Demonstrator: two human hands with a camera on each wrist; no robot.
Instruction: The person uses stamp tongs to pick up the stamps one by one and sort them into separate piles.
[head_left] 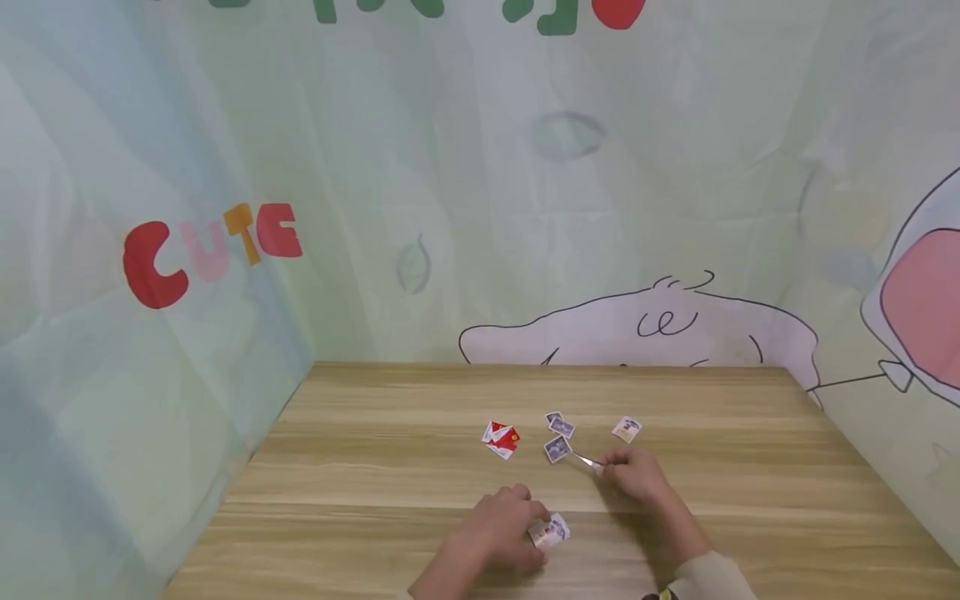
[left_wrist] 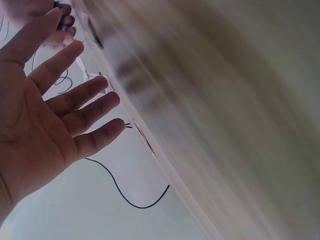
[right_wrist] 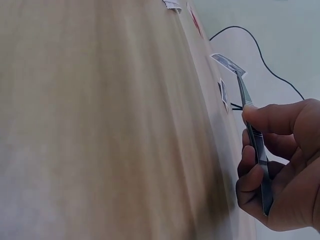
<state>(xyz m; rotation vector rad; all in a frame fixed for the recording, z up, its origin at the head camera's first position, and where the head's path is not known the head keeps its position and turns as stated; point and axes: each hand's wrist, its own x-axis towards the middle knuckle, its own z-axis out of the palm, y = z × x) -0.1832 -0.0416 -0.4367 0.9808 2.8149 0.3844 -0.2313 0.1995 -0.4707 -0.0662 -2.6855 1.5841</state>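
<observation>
My right hand (head_left: 633, 475) grips metal tweezers (right_wrist: 255, 137) between thumb and curled fingers. Their tips pinch the edge of a small grey-purple stamp (right_wrist: 229, 64), which is raised off the table in the right wrist view. Two similar stamps (head_left: 561, 427) lie overlapping just beyond it. My left hand (head_left: 498, 529) is over the near part of the table, its fingers loosely extended and spread in the left wrist view. Beside its fingertips are pale stamps with a purple picture (head_left: 553, 531), partly hidden by the hand in the head view.
On the wooden table (head_left: 360, 467), several red-and-white stamps (head_left: 501, 439) form an overlapping group left of the grey ones. A pale stamp (head_left: 627, 429) lies farther right, beyond my right hand. Printed cloth walls (head_left: 420, 208) stand along the table's back and sides.
</observation>
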